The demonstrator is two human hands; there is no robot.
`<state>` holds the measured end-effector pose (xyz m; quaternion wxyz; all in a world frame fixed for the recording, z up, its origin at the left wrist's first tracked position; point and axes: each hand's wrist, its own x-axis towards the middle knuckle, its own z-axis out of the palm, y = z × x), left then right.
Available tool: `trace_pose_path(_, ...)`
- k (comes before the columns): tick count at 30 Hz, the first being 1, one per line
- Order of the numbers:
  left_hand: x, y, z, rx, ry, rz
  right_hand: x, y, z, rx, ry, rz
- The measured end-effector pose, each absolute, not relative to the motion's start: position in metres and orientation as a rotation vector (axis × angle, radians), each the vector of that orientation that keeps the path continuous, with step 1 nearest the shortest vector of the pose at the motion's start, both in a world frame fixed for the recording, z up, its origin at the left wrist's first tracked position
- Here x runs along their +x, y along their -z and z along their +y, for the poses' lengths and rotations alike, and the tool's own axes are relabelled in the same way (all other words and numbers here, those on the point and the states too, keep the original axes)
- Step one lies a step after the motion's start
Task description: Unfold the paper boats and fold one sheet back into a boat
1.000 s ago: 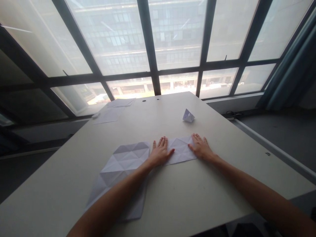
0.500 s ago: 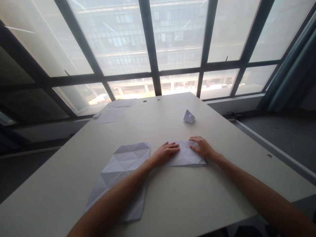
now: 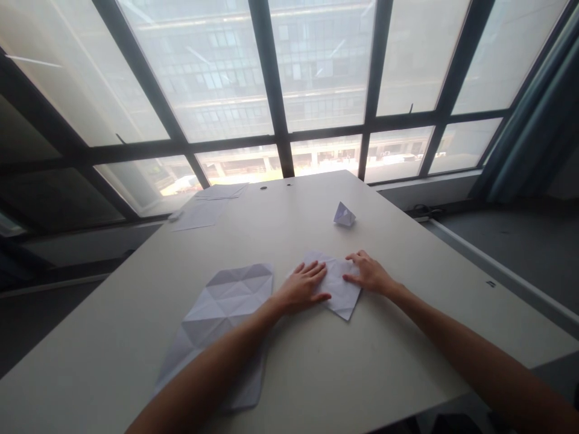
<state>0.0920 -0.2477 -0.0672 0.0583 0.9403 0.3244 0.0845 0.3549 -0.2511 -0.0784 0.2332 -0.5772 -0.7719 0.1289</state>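
My left hand (image 3: 301, 289) lies flat on the left part of a folded white paper (image 3: 337, 283), fingers spread. My right hand (image 3: 368, 273) rests its fingertips on that paper's right edge. The paper sits turned, one corner pointing toward me, and my left hand hides part of it. To the left, a large creased white sheet (image 3: 226, 304) lies flat, its lower part under my left forearm. A small folded paper pyramid (image 3: 344, 215) stands farther away, beyond both hands.
The hands work on a pale table (image 3: 371, 355) in front of a large dark-framed window (image 3: 275, 78). Loose paper sheets (image 3: 201, 214) lie at the table's far left corner. A blue-grey curtain (image 3: 529, 114) hangs at the right.
The folded paper has rotated on the table, from lying squarely to corner-down toward me. My left hand has slid onto it, and the camera has shifted slightly.
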Motion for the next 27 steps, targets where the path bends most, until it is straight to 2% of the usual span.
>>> trace_pose_path(7,0.090,0.072,-0.244,2.837,-0.122,0.940,0.356,0.080,-0.243,-1.386,-0.786,-1.815)
trace_pose_path(16,0.100,0.061,-0.252,2.608,-0.508,0.852,0.347,0.067,-0.258,-0.939,-1.307,-1.441)
trace_pose_path(22,0.101,0.062,-0.254,2.392,-0.624,0.863,0.341,0.070,-0.262,-0.691,-1.454,-1.458)
trace_pose_path(27,0.100,0.066,-0.254,2.295,-0.636,0.913,0.335,0.069,-0.267,-0.657,-1.425,-1.587)
